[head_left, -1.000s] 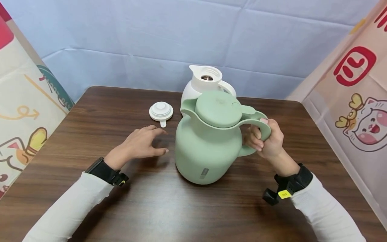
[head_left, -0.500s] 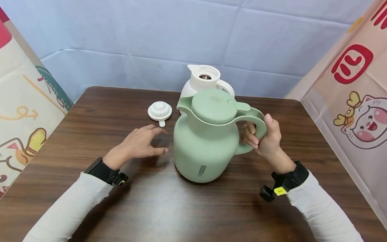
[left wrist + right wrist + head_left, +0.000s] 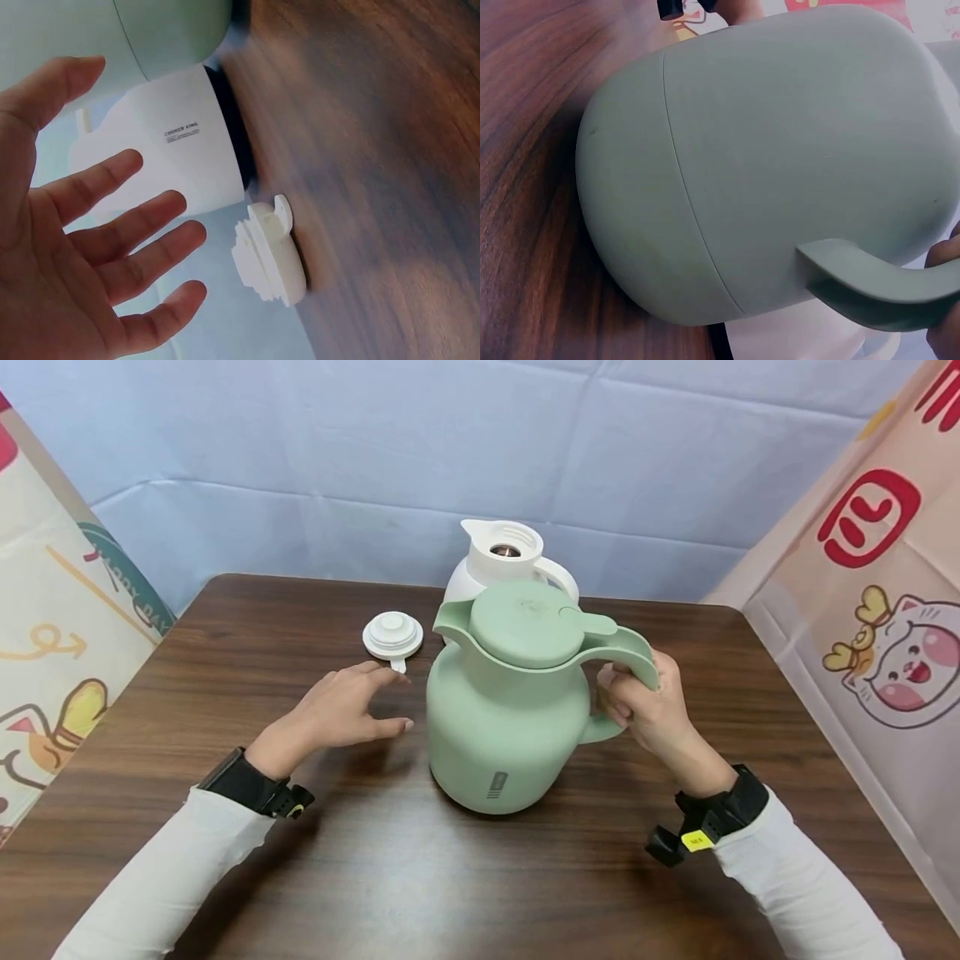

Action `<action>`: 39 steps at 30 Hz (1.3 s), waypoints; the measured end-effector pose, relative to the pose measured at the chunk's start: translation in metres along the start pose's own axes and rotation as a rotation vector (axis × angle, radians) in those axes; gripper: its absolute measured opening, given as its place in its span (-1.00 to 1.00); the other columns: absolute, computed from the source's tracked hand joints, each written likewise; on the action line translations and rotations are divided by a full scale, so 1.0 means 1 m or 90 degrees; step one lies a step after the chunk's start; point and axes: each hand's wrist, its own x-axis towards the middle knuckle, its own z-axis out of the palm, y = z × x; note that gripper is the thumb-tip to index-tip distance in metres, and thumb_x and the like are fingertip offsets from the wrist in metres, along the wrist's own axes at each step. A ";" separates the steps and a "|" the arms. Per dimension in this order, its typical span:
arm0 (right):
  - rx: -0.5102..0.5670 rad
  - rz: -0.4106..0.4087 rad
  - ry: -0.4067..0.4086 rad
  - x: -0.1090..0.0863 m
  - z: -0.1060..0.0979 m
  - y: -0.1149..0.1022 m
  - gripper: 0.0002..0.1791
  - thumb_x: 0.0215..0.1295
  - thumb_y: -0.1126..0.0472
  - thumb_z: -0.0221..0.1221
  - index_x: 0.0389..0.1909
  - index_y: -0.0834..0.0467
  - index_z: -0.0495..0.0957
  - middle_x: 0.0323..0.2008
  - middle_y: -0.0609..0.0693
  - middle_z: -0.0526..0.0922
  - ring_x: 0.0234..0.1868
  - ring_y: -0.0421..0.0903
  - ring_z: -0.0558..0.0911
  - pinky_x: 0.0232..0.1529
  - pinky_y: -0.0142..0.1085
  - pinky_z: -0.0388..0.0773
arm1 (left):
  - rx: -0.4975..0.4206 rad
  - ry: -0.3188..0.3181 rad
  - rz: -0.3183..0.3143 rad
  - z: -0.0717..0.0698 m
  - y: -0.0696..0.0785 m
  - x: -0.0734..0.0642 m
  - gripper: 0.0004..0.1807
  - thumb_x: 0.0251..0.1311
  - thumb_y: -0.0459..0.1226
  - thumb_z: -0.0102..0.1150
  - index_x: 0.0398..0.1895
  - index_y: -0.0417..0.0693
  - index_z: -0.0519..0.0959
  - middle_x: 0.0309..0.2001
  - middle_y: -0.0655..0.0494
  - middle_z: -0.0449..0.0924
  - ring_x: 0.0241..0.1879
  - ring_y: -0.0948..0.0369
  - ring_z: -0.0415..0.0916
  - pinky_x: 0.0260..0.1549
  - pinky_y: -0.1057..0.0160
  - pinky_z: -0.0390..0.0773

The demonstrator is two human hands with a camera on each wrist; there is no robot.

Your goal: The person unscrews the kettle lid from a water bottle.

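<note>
A large green thermos jug (image 3: 510, 718) with its lid on stands upright in the middle of the table, spout to the left. My right hand (image 3: 647, 702) grips its handle (image 3: 885, 281) from the right side. My left hand (image 3: 341, 706) hovers to the left of the jug, fingers spread and holding nothing. Behind the green jug is a smaller white thermos jug (image 3: 480, 568) with an uncovered mouth, partly hidden. Its lower body shows in the left wrist view. A white stopper lid (image 3: 392, 635) with a small tab lies on the table just beyond my left fingertips.
The dark wooden table (image 3: 420, 877) reaches back to a light blue cloth backdrop (image 3: 315, 443). Printed cloths hang at the left and right sides. Both wrists wear black straps with cameras.
The green jug and my right hand have shifted slightly left in the head view. My right thumb, lifted half a second ago, has come down by the handle. The left hand stays empty.
</note>
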 end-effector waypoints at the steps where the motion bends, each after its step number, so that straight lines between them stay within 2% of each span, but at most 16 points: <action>1: 0.001 0.001 0.000 0.000 0.000 0.000 -0.62 0.07 0.63 -0.22 -0.78 0.19 0.09 -0.88 0.02 0.10 -0.88 -0.13 0.10 -0.84 -0.30 0.05 | 0.002 -0.007 -0.006 -0.001 0.000 0.000 -0.40 -0.02 0.05 0.29 0.06 -0.07 0.51 0.00 -0.01 0.48 -0.14 0.06 0.49 -0.29 0.00 0.47; 3: 0.003 0.002 0.000 0.001 0.001 0.001 -0.62 0.06 0.63 -0.22 -0.79 0.19 0.09 -0.88 0.02 0.09 -0.88 -0.13 0.09 -0.84 -0.31 0.04 | 0.005 -0.018 -0.016 -0.006 0.001 0.000 -0.38 0.00 0.06 0.28 0.08 -0.09 0.49 0.01 -0.03 0.47 -0.10 0.03 0.47 -0.26 -0.03 0.47; 5: 0.005 0.002 0.000 0.001 0.001 0.002 -0.62 0.05 0.63 -0.22 -0.80 0.19 0.09 -0.88 0.02 0.09 -0.88 -0.13 0.09 -0.84 -0.30 0.04 | 0.006 -0.010 -0.024 -0.015 0.003 0.002 -0.37 0.02 0.06 0.27 0.10 -0.11 0.47 0.02 -0.05 0.47 -0.06 0.01 0.46 -0.21 -0.06 0.46; 8: 0.007 -0.001 0.000 0.001 0.001 0.002 -0.62 0.04 0.64 -0.22 -0.80 0.18 0.07 -0.88 0.01 0.08 -0.89 -0.14 0.09 -0.84 -0.31 0.03 | -0.012 0.041 -0.018 -0.039 0.011 0.008 -0.38 0.00 0.02 0.30 0.09 -0.13 0.47 -0.02 -0.05 0.48 -0.09 0.04 0.45 -0.17 -0.03 0.44; 12: 0.017 -0.001 0.003 0.001 0.001 0.002 -0.61 0.03 0.64 -0.21 -0.81 0.18 0.06 -0.88 0.01 0.08 -0.89 -0.14 0.08 -0.84 -0.31 0.03 | -0.046 0.131 0.039 -0.071 0.030 0.017 -0.45 -0.02 -0.06 0.33 0.04 -0.11 0.51 -0.07 0.02 0.51 -0.15 0.13 0.44 -0.20 0.07 0.40; 15: 0.020 -0.005 0.009 0.001 0.002 0.002 -0.60 0.02 0.64 -0.21 -0.81 0.17 0.05 -0.89 0.00 0.08 -0.90 -0.15 0.08 -0.84 -0.31 0.02 | -0.057 0.166 0.087 -0.087 0.042 0.022 -0.52 0.01 -0.11 0.29 0.02 -0.09 0.53 -0.04 0.07 0.52 -0.07 0.17 0.43 -0.16 0.10 0.38; 19: 0.012 -0.016 0.022 0.002 0.004 0.002 -0.59 0.03 0.65 -0.21 -0.80 0.16 0.03 -0.89 -0.01 0.07 -0.90 -0.16 0.07 -0.84 -0.32 0.01 | -0.074 0.190 0.123 -0.096 0.054 0.027 -0.56 0.05 -0.17 0.25 0.03 -0.09 0.53 -0.03 0.10 0.52 -0.02 0.18 0.42 -0.11 0.10 0.37; 25: 0.003 -0.016 0.030 0.001 0.005 0.003 -0.59 0.06 0.64 -0.20 -0.79 0.16 0.04 -0.88 -0.02 0.08 -0.89 -0.17 0.06 -0.86 -0.34 -0.02 | -0.133 0.235 0.192 -0.100 0.068 0.033 -0.61 0.04 -0.32 0.14 0.01 -0.09 0.55 -0.04 0.13 0.54 0.01 0.21 0.42 -0.04 0.12 0.36; 27: -0.001 -0.012 0.031 0.001 0.005 0.003 -0.60 0.07 0.63 -0.20 -0.78 0.16 0.06 -0.87 -0.02 0.08 -0.89 -0.18 0.06 -0.86 -0.34 -0.02 | -0.155 0.234 0.222 -0.101 0.074 0.035 -0.61 0.03 -0.33 0.11 0.01 -0.09 0.55 -0.03 0.14 0.53 0.02 0.24 0.40 -0.01 0.14 0.34; 30: -0.011 -0.006 0.036 0.001 0.005 0.002 -0.60 0.07 0.63 -0.18 -0.79 0.15 0.07 -0.87 -0.02 0.09 -0.89 -0.16 0.07 -0.85 -0.32 0.00 | -0.179 0.217 0.265 -0.103 0.084 0.040 -0.62 0.06 -0.29 0.17 0.01 -0.10 0.55 -0.02 0.14 0.53 0.04 0.27 0.38 0.01 0.16 0.33; 32: -0.026 0.000 0.040 0.000 0.004 0.001 -0.59 0.06 0.63 -0.18 -0.79 0.13 0.08 -0.87 -0.02 0.10 -0.88 -0.15 0.09 -0.83 -0.31 0.03 | -0.181 0.190 0.269 -0.105 0.092 0.043 -0.60 0.07 -0.23 0.24 0.03 -0.10 0.54 -0.02 0.12 0.52 0.03 0.28 0.37 -0.01 0.17 0.33; 34: -0.039 0.006 0.047 -0.001 0.004 0.000 -0.58 0.07 0.63 -0.17 -0.79 0.12 0.09 -0.87 -0.02 0.12 -0.87 -0.14 0.11 -0.81 -0.31 0.05 | -0.177 0.168 0.266 -0.106 0.098 0.046 -0.55 0.05 -0.16 0.30 0.03 -0.09 0.53 -0.04 0.12 0.51 -0.09 0.28 0.41 -0.14 0.20 0.38; 37: -0.079 0.025 0.083 -0.003 0.005 -0.001 -0.64 0.11 0.59 -0.11 -0.73 0.15 0.15 -0.86 0.00 0.17 -0.84 -0.11 0.17 -0.77 -0.29 0.14 | -0.165 0.139 0.255 -0.106 0.107 0.051 -0.50 0.01 -0.09 0.34 0.03 -0.06 0.53 -0.07 0.14 0.50 -0.14 0.27 0.40 -0.25 0.24 0.39; 39: -0.114 0.039 0.112 -0.005 0.005 -0.002 -0.71 0.16 0.53 -0.05 -0.66 0.19 0.20 -0.84 0.03 0.21 -0.82 -0.09 0.22 -0.74 -0.28 0.22 | -0.159 0.130 0.264 -0.105 0.112 0.055 -0.48 -0.01 -0.05 0.35 0.03 -0.06 0.53 -0.08 0.15 0.49 -0.18 0.28 0.40 -0.29 0.26 0.39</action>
